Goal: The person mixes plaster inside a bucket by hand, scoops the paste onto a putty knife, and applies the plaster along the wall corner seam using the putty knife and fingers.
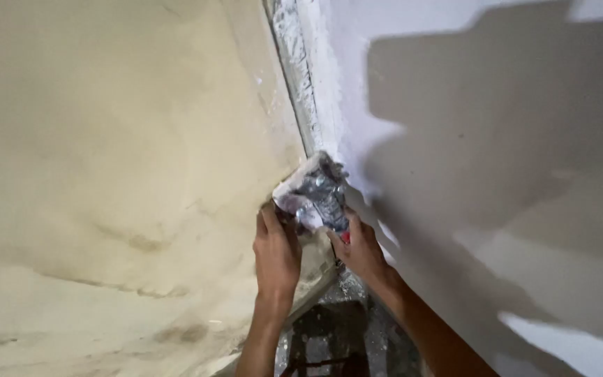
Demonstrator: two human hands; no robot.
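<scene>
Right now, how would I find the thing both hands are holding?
Find the corner where the cream wall meets the white wall. Follow the rough seam down to the left hand and right hand. Between them sits a paint-caked tool, the only crusty grey-white lump there.

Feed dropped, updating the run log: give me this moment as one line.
left hand: gripping trowel | right hand: gripping trowel | trowel: plaster-caked, pressed into corner | beige wall: left | white wall: right
</scene>
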